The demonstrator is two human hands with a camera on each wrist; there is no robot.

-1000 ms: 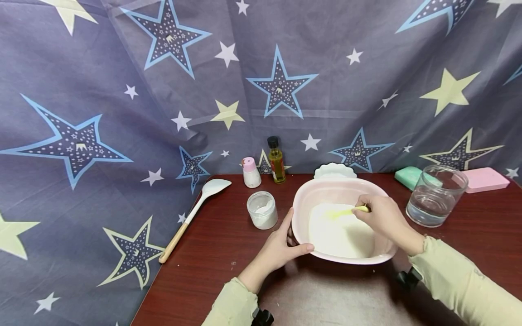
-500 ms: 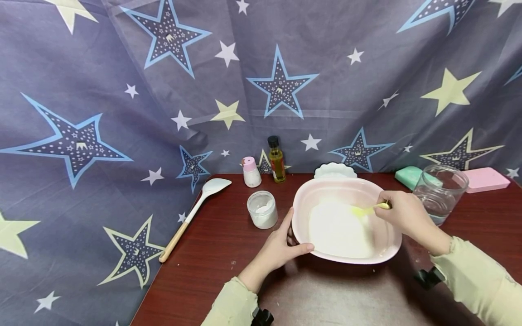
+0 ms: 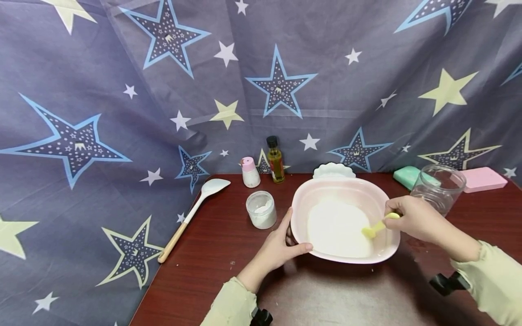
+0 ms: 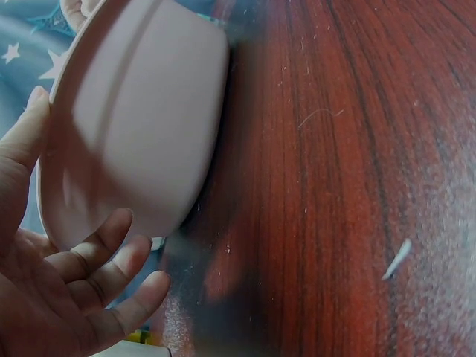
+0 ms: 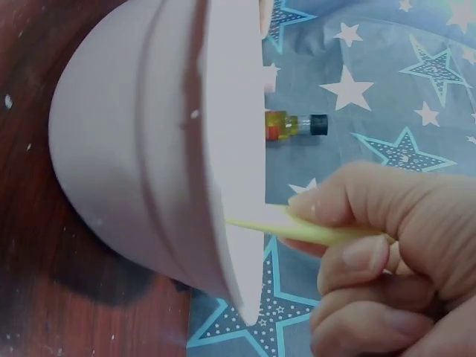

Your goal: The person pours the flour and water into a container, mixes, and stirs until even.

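Note:
A pale pink basin point(image 3: 299, 194) with white contents point(image 3: 336, 228) stands on the table. My left hand point(image 3: 274, 256) holds its left end. The left wrist view shows the thumb point(image 4: 28, 126) at the rim and the fingers point(image 4: 97, 256) by the outer wall point(image 4: 149, 111). My right hand point(image 3: 416, 219) pinches the handle of a small yellow spoon point(image 3: 377, 227) over the basin's right side, its head down at the white contents. In the right wrist view, the basin wall point(image 5: 126, 134) hides the spoon's head, while the handle point(image 5: 297, 229) shows between thumb and fingers.
Left of the basin stand a jar of white powder point(image 3: 261, 210), a pink-capped shaker point(image 3: 250, 174) and an oil bottle point(image 3: 276, 163). A white ladle point(image 3: 195, 210) lies farther left. A glass of water point(image 3: 440, 190), a green block point(image 3: 408, 176) and a pink block point(image 3: 485, 179) are at right.
My right hand has moved the spoon rightward and toward me, from the basin's middle to its right side. My left hand and the basin keep their place.

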